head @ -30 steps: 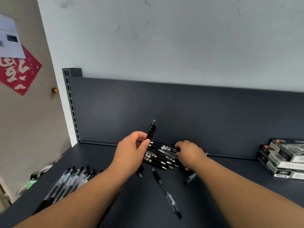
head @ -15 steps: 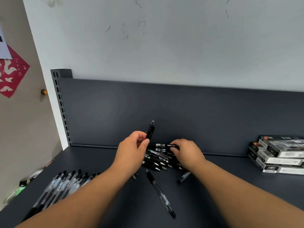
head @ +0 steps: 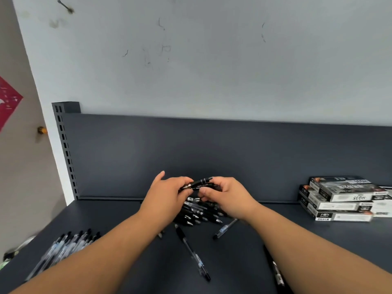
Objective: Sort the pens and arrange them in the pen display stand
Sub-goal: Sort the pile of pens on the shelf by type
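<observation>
Both hands meet above the rear centre of the shelf (head: 127,257), with the held pens (head: 201,183) spanning the gap between them. These are black barrels with silver bands, at least two, lying nearly level with the right end slightly higher. They are lifted clear of the surface.

Left hand (head: 167,197): fingers curled onto the metal-tipped end of the held pens; one digit sticks up straight, off the pens.
Right hand (head: 228,196): fingers wrapped over the other end, thumb pressed in from below. Both grips are closed on the barrels.

Directly beneath the hands, against the rear edge, sits a pile of black pens (head: 198,216), tips pointing mostly right and forward. Forward of the pile lies a loose clear pen (head: 192,252), running toward the front edge. A second clear pen (head: 225,229) lies just right of the pile. Another dark pen (head: 275,270) shows partly under the right forearm.

Front-left corner: a row of clear pens (head: 67,247) laid side by side, partly covered by the left forearm.
Right rear: stacked pen boxes (head: 343,201), print unreadable.

Surface is dark grey, with a matching back panel (head: 212,149) and a slotted upright (head: 66,153) at its left end. White scuffed wall (head: 212,60) above; red paper (head: 8,102) at far left.
</observation>
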Motion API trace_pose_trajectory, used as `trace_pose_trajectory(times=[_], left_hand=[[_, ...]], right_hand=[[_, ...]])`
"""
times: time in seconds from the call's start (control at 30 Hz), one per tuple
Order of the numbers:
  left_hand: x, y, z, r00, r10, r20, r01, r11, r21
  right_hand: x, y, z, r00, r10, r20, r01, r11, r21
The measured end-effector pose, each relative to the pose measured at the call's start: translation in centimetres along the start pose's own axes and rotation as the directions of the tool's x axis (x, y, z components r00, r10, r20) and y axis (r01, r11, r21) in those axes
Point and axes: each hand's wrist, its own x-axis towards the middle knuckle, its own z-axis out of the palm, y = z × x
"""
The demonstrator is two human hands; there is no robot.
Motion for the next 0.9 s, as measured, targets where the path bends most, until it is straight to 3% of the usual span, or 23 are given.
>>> trace_pose_trajectory(times=[0.1, 0.2, 0.33, 0.5, 0.6, 0.73, 0.9], left_hand=[[0.1, -0.1, 0.0, 0.999, -0.031, -0.018, 0.031, 0.999, -0.026], [-0.1, -0.6, 0.4, 0.983, -0.168, -0.068, 0.155, 0.973, -0.170], [-0.1, -1.2, 0.9, 0.968, -0.249, -0.009, 0.234, 0.920, -0.315], [-0.3, -1.6, 1.4, 0.963, -0.270, 0.020, 0.258, 0.894, -0.366], [-0.4, -1.6, 1.5, 0.962, -0.273, 0.012, 0.256, 0.886, -0.387], [-0.2, -0.5, 1.1, 0.961, -0.277, -0.017, 0.240, 0.860, -0.451], [0.2, 3.0, 1.0, 0.971, -0.239, -0.016, 0.189, 0.805, -0.562]], right_hand=[[0.7, 0.6, 0.2, 0.998, 0.003, -0.063, -0.006, 0.999, -0.040], [1.5, 2.1, 0.3, 0.993, 0.030, -0.112, -0.062, 0.952, -0.298], [2.4, 4.7, 0.7, 0.992, 0.123, -0.031, -0.119, 0.822, -0.556], [3.0, 6.7, 1.3, 0.985, 0.172, 0.002, -0.133, 0.772, -0.621], [2.9, 6.6, 1.3, 0.990, 0.093, -0.108, -0.135, 0.856, -0.500], [2.2, 4.6, 0.5, 0.961, 0.042, -0.274, -0.079, 0.989, -0.127], [-0.3, 1.2, -2.9, 0.901, 0.070, -0.428, 0.056, 0.960, 0.274]])
